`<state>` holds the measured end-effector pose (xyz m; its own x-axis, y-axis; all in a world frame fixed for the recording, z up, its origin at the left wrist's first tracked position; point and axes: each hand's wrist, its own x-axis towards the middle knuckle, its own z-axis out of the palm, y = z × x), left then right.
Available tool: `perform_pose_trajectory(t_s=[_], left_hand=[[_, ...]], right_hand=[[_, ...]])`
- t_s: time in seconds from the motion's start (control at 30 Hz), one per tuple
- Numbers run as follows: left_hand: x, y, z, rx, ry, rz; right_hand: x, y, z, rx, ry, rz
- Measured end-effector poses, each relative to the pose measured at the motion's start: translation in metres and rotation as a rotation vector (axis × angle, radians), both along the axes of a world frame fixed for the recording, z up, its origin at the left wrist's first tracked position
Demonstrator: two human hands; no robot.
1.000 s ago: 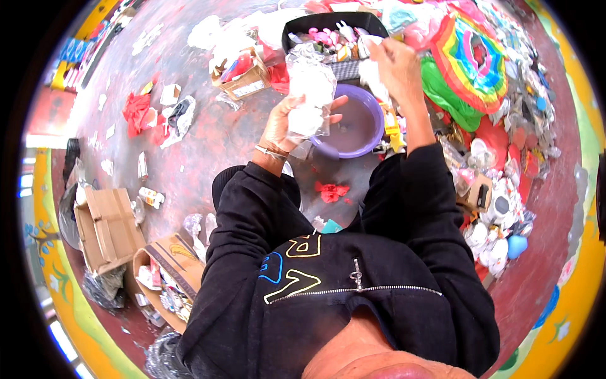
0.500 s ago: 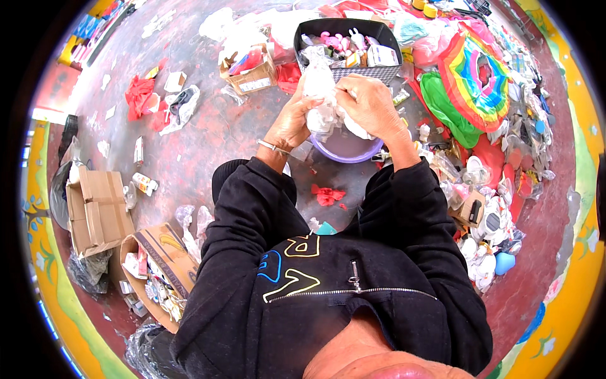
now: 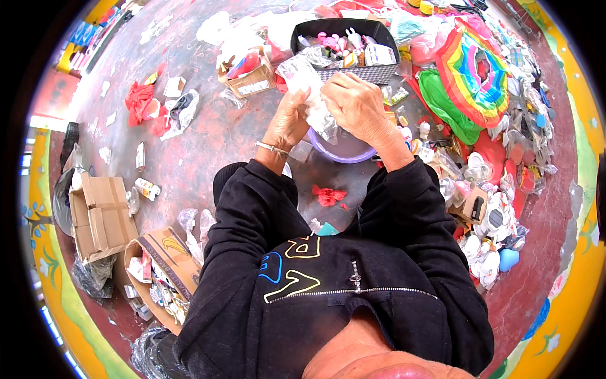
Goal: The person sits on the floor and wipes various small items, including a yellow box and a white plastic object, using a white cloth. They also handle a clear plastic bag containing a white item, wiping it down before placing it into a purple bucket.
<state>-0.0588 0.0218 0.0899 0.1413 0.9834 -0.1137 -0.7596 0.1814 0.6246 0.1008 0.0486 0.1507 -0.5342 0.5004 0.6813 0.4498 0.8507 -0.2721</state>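
Note:
A crumpled white plastic bag (image 3: 320,119) is stretched between my two hands, above a purple basin (image 3: 344,155). On its left side my left hand (image 3: 289,120) pinches it between thumb and fingers; a bangle circles that wrist. From the right, my right hand (image 3: 360,107) grips the bag with curled fingers, and its fingertips are partly hidden. Past my hands stands a black basket (image 3: 369,74) with a woven lower side, holding pink and white toys and small packages. Beneath the bag, most of the basin's inside is hidden.
Left of the basket sits an open cardboard box (image 3: 252,82). A rainbow-coloured ring (image 3: 451,95) lies over a green bag (image 3: 435,104) at the right, beside a heap of mixed plastic items. More cardboard boxes (image 3: 104,218) stand at my left. Red scraps (image 3: 328,195) lie between my knees.
My right hand has moved slightly left and up. The white bag has shifted, its upper part now leaning farther left and spread out more.

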Motion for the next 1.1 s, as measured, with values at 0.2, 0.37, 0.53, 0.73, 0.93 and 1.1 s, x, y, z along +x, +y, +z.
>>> perform_pose_trajectory(t_s=[0.2,0.37,0.53,0.73,0.93,1.1], left_hand=[[0.003,0.002,0.015,0.221,-0.043,0.096],[0.001,0.002,0.015,0.238,-0.095,0.051],[0.003,0.001,0.013,0.186,-0.108,0.032],[0.003,-0.001,0.019,0.178,-0.283,-0.152],[0.02,0.002,0.001,0.017,-0.143,-0.142],[0.016,-0.009,0.008,0.009,-0.064,-0.187]], right_hand=[[-0.011,-0.008,-0.002,0.007,0.11,-0.044],[-0.012,-0.009,0.001,-0.236,0.249,-0.039],[-0.004,-0.007,0.006,-0.36,0.195,0.04],[0.013,0.003,0.028,-0.626,0.525,0.035],[-0.018,-0.007,0.014,-0.101,0.345,0.068],[-0.012,0.011,0.007,-0.121,0.194,-0.055]])
